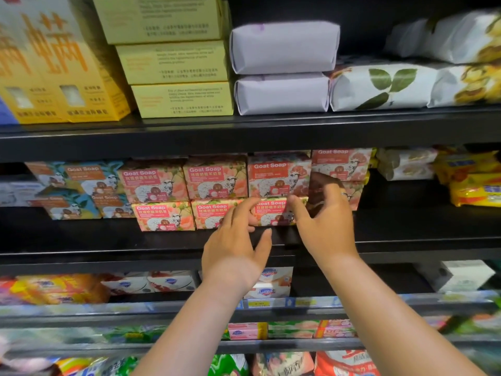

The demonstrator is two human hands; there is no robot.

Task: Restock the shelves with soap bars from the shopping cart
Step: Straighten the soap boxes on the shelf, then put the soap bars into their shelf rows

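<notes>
Head view: left hand (233, 251) has its fingers straight, flat on the pink Goat Soap box (272, 211), bottom row on the shelf (122, 240). Right hand (324, 223) has its thumb on the box front and fingers curved past its right end — clamped or not, can't tell. Likely a light, stiff carton — pinch the short ends.

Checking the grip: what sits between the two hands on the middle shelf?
Head view: a bottom-row pink Goat Soap box lies between the left hand and right hand.
</notes>
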